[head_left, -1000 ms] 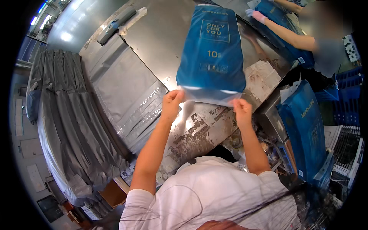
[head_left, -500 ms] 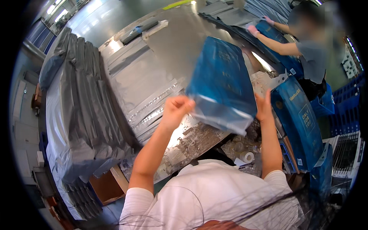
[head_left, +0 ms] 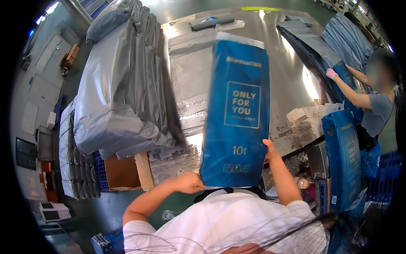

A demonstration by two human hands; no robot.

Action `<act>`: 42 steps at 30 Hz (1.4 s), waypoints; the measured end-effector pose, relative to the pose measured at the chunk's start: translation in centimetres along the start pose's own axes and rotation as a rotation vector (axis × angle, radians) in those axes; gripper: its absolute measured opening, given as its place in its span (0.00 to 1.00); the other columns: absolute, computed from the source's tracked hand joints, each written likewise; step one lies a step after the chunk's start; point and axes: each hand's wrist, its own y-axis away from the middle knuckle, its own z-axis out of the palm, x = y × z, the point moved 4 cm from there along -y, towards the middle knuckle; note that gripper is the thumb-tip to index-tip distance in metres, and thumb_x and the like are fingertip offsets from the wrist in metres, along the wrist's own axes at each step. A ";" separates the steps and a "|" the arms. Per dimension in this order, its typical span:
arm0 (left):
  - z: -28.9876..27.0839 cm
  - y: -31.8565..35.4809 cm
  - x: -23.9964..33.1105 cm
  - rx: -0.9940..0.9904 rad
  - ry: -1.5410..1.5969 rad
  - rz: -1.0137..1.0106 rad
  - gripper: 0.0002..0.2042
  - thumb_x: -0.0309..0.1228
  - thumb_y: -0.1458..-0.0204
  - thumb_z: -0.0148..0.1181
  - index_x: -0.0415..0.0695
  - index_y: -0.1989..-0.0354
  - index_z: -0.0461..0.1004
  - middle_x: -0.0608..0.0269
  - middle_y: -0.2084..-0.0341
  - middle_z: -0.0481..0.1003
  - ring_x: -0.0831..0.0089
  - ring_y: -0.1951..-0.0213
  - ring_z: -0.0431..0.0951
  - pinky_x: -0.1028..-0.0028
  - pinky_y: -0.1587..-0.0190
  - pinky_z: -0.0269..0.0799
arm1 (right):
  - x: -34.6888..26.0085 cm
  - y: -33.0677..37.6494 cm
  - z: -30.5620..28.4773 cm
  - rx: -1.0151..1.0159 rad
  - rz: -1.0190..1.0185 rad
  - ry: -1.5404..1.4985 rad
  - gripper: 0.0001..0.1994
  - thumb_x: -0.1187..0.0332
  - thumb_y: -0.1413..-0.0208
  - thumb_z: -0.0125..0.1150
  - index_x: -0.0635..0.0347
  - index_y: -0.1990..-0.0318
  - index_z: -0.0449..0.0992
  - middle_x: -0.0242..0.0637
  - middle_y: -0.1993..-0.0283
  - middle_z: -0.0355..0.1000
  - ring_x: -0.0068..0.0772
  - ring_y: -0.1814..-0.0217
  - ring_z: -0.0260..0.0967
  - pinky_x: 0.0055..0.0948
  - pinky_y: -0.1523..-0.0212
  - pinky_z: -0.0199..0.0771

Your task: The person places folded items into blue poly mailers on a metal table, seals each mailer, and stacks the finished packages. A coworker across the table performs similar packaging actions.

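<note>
A large blue plastic package [head_left: 234, 139] with pale printing stands long and upright in front of my chest, over the metal-topped table. Its far end shows a whitish strip. My left hand [head_left: 189, 183] is closed at its near left corner, the fingers pinched on the edge. My right hand [head_left: 269, 151] holds the right edge lower down, thumb on the front face. The rest of its fingers are hidden behind the package.
Grey plastic bags [head_left: 122, 84] are heaped at the left, above an open cardboard box [head_left: 122, 171]. Another blue package [head_left: 343, 156] stands at the right. Beyond it, a co-worker in a grey shirt [head_left: 382, 110] handles a blue package with pink-gloved hands.
The package has swung from tilted away to upright, its printed face toward me, and come nearer. Both hands have moved down with it. My view has turned to the left.
</note>
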 end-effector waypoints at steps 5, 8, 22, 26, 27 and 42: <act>-5.5 0.5 -15.7 0.921 0.106 -0.464 0.07 0.19 0.60 0.53 0.37 0.70 0.73 0.56 0.75 0.74 0.70 0.74 0.74 0.73 0.70 0.69 | 2.2 -0.5 1.9 -0.027 0.177 0.344 0.50 0.62 0.61 0.65 0.55 0.35 0.34 0.44 0.36 0.44 0.37 0.35 0.45 0.35 0.39 0.50; -9.6 -5.7 -20.9 1.067 -0.357 -0.533 0.14 0.18 0.59 0.51 0.39 0.61 0.70 0.49 0.60 0.69 0.55 0.57 0.69 0.66 0.54 0.65 | 2.2 -0.9 1.5 -0.117 0.433 0.505 0.54 0.61 0.60 0.66 0.56 0.36 0.26 0.42 0.33 0.34 0.35 0.32 0.36 0.34 0.36 0.39; -14.6 -12.2 -35.6 0.764 -0.693 -0.685 0.05 0.26 0.55 0.46 0.43 0.77 0.70 0.56 0.78 0.73 0.57 0.74 0.75 0.65 0.70 0.71 | -13.1 -32.5 -1.8 0.075 -0.332 2.291 0.16 0.72 0.60 0.53 0.56 0.58 0.70 0.43 0.56 0.66 0.44 0.55 0.65 0.36 0.60 0.67; -18.0 -12.4 -33.9 0.797 -0.684 -0.897 0.07 0.27 0.54 0.46 0.46 0.73 0.73 0.54 0.77 0.74 0.56 0.71 0.75 0.62 0.70 0.70 | -12.5 -36.3 0.0 0.210 -0.118 2.506 0.09 0.67 0.57 0.52 0.54 0.66 0.71 0.40 0.60 0.69 0.42 0.58 0.67 0.34 0.64 0.67; -18.4 -12.3 -34.0 0.809 -0.615 -0.936 0.07 0.28 0.54 0.46 0.46 0.73 0.73 0.54 0.77 0.74 0.56 0.71 0.75 0.62 0.69 0.70 | -12.9 -35.9 1.4 0.223 -0.161 2.498 0.07 0.66 0.56 0.51 0.54 0.69 0.71 0.40 0.62 0.70 0.42 0.60 0.68 0.34 0.65 0.68; -14.0 -10.2 -27.0 1.409 -0.349 -0.324 0.09 0.17 0.58 0.51 0.37 0.66 0.70 0.51 0.65 0.72 0.53 0.63 0.72 0.65 0.64 0.68 | -11.2 -26.8 1.0 0.334 -1.055 1.798 0.08 0.69 0.53 0.45 0.62 0.71 0.71 0.44 0.68 0.71 0.47 0.65 0.69 0.41 0.68 0.68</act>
